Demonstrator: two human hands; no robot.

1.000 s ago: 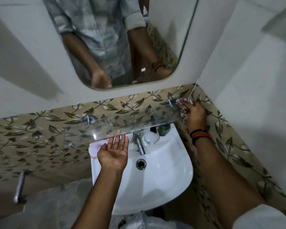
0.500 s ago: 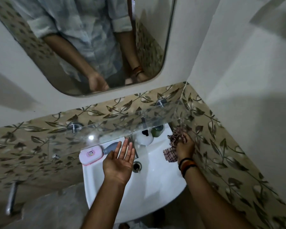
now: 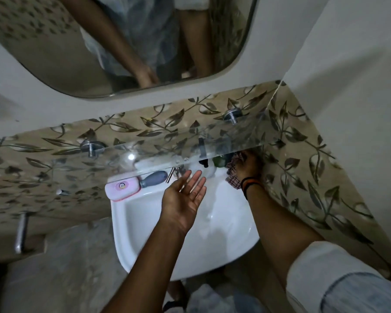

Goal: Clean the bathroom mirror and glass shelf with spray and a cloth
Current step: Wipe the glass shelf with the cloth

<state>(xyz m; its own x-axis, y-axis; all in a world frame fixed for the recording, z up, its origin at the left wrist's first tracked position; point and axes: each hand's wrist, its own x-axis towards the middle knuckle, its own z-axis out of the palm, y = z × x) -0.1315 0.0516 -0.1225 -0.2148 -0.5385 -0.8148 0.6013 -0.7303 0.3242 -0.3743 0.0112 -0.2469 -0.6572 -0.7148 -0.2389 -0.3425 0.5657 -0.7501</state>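
In the head view, the left hand (image 3: 183, 199) is held palm-up over the white washbasin (image 3: 145, 233) at the centre of the frame, fingers spread apart and gripping nothing. The right hand (image 3: 248, 166) is seen right of centre, under the right end of the glass shelf (image 3: 145, 152), its fingers clamped on a checked cloth (image 3: 233, 177). A pink soap case (image 3: 122, 188) and a grey tube (image 3: 152, 179) are set on the basin's back ledge, left of centre. The mirror (image 3: 54, 53) is mounted across the upper part of the frame. No spray bottle can be identified with certainty.
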